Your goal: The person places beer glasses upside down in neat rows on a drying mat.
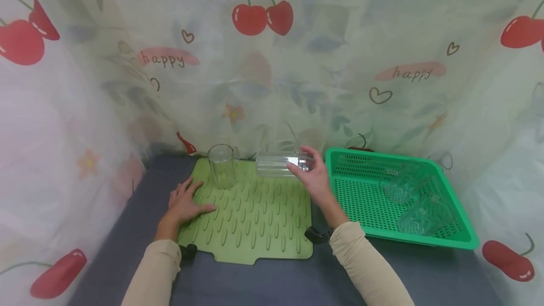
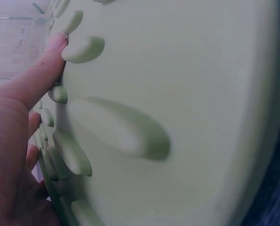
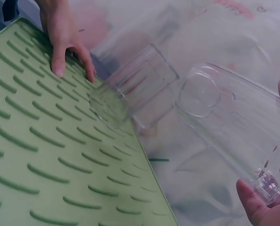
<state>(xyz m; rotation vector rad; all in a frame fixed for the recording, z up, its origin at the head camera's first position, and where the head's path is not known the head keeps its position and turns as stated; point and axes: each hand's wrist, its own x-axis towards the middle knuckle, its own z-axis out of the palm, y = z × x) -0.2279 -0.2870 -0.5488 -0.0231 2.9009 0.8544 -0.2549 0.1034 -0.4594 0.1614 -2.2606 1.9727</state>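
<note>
My right hand (image 1: 316, 178) grips a clear glass mug (image 1: 276, 164) near one end, thumb on the near side and fingers over the far side. The mug is held sideways above the back right part of a green ridged drying mat (image 1: 255, 221). Another clear glass mug (image 1: 223, 169) stands on the mat's back left; it also shows in the right wrist view. My left hand (image 1: 185, 202) rests on the mat's left edge with its fingers spread, and the thumb (image 2: 41, 66) lies against the ridges in the left wrist view.
A green plastic basket (image 1: 461, 202) stands right of the mat, with clear glass mugs (image 1: 425, 214) lying in its right half. Behind everything hangs a cherry-patterned curtain (image 1: 272, 70). Dark grey cloth (image 1: 263, 282) covers the table.
</note>
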